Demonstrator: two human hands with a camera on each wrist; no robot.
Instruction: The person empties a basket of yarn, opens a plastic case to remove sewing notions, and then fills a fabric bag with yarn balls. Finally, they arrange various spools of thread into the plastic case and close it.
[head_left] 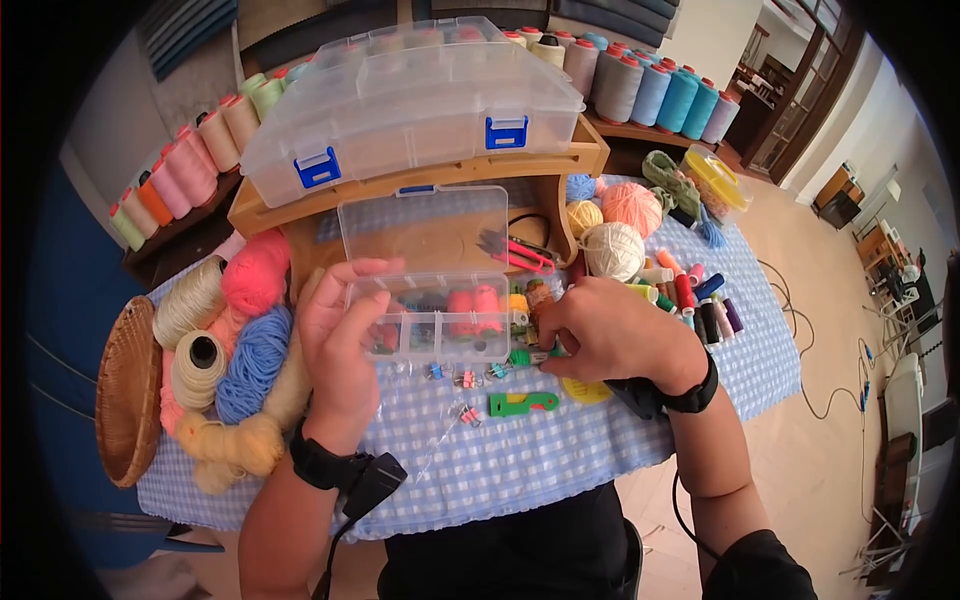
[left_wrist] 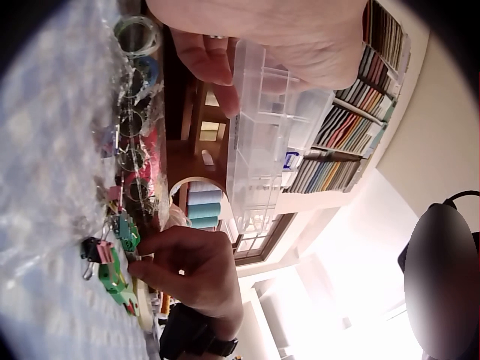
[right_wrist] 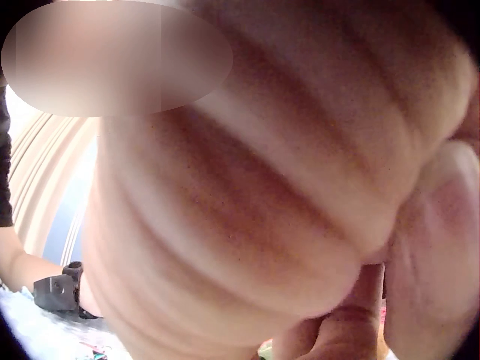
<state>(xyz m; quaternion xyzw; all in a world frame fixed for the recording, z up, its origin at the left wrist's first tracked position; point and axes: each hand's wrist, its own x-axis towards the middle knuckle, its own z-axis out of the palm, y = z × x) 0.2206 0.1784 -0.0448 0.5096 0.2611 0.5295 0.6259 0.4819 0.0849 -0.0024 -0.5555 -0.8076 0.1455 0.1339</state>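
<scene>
My left hand (head_left: 340, 345) grips the left end of a clear compartment box (head_left: 430, 335), with the thumb over its near side. In the left wrist view the box (left_wrist: 259, 142) stands raised on edge in that hand (left_wrist: 277, 37). Red, yellow and green items show through or behind it in the head view. Bent fingers of my right hand (head_left: 625, 335) lie beside its right end, at a small green item (head_left: 525, 357); whether they pinch it is unclear. The right wrist view shows mostly skin. Small clips (head_left: 468, 379) and a green cutter (head_left: 523, 403) lie in front.
A large clear case (head_left: 410, 110) sits on a wooden stand (head_left: 590, 150) behind. Red-handled scissors (head_left: 530, 258) lie beneath. Yarn balls (head_left: 255, 365) and a wicker basket (head_left: 130, 390) are left; more yarn (head_left: 612, 250) and thread spools (head_left: 685, 292) are right.
</scene>
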